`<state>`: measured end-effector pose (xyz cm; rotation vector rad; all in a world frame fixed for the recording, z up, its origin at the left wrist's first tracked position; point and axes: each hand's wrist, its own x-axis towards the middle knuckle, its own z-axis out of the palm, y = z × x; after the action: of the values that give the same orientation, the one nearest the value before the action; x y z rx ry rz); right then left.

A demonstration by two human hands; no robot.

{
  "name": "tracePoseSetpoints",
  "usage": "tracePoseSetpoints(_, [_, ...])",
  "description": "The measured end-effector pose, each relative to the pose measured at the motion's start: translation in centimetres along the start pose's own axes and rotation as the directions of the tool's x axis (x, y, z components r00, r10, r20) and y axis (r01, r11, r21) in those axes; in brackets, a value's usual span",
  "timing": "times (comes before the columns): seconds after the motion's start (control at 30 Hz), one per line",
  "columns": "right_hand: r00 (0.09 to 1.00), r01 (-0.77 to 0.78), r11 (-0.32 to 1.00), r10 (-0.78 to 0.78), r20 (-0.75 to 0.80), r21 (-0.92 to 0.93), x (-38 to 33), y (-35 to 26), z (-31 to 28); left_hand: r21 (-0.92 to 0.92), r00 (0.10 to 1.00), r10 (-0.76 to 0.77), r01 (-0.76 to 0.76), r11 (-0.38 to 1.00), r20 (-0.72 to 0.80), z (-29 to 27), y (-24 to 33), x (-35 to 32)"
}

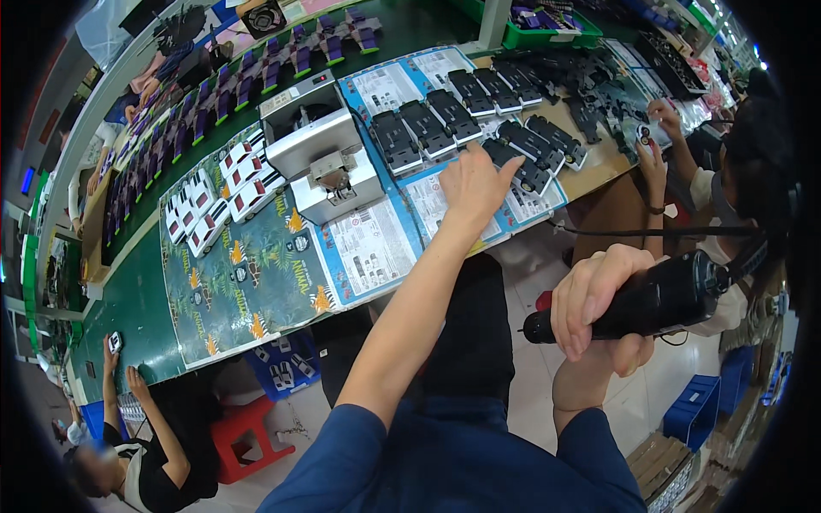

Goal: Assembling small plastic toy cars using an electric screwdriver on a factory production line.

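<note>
My right hand [601, 301] is wrapped round a black electric screwdriver [654, 299], held off the right side of the bench with its tip toward the left. My left hand [475, 184] reaches over the bench, thumb and fingers apart. It is nearest to the upside-down toy cars [523, 156], whose black undersides face up. Whether its fingertips touch one is hard to tell. A second group of such cars [425, 128] lies just beyond it. To the left stands a metal box-shaped machine [329, 158], probably a screw feeder.
Finished-looking white toy cars [248, 179] sit left of the machine on a printed sheet [256, 282]. Black plastic parts [590, 98] are heaped at the right. Purple pieces [231, 85] line the green belt behind. Co-workers sit on both sides; a cable [667, 231] hangs at the right.
</note>
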<state>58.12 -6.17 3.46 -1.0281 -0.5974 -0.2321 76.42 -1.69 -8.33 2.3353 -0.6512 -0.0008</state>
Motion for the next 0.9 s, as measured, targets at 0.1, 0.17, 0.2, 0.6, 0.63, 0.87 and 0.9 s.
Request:
tracePoseSetpoints(0.1, [1.0, 0.006, 1.0, -0.005, 0.017, -0.025, -0.1, -0.3, -0.3, -0.084, 0.999, -0.025, 0.022, 0.996, -0.034, 0.6, 0.4, 0.1])
tracePoseSetpoints(0.17, [1.0, 0.007, 1.0, -0.006, 0.025, -0.027, 0.1, -0.2, -0.3, -0.206, 0.995, -0.068, 0.051, 0.977, -0.079, 0.7, 0.2, 0.2])
tracePoseSetpoints(0.2, [1.0, -0.001, 1.0, 0.002, 0.013, -0.025, 0.1, -0.1, -0.3, -0.317, 0.992, -0.082, 0.048, 0.947, -0.095, 0.7, 0.1, -0.1])
tracePoseSetpoints(0.6, [0.934, 0.308, 0.947, -0.319, -0.16, -0.09, 8.2, 7.4, 2.8, -0.964, 0.888, -0.383, 0.202, -0.173, 0.255, -14.1, -12.1, -15.5])
tracePoseSetpoints(0.63, [0.933, 0.282, 0.954, -0.297, -0.202, -0.098, 9.9, 9.1, 3.3, -0.967, 0.878, -0.41, 0.202, -0.152, 0.248, -14.7, -13.2, -16.1])
tracePoseSetpoints(0.87, [0.89, 0.26, 0.838, -0.401, -0.216, -0.48, 17.5, 17.8, 5.2, -0.983, 0.919, -0.347, 0.17, -0.076, 0.185, -15.7, -17.9, -17.0])
tracePoseSetpoints(0.9, [0.895, 0.253, 0.836, -0.393, -0.21, -0.487, 17.7, 18.2, 5.3, -0.978, 0.915, -0.346, 0.192, -0.087, 0.21, -15.8, -17.9, -16.9])
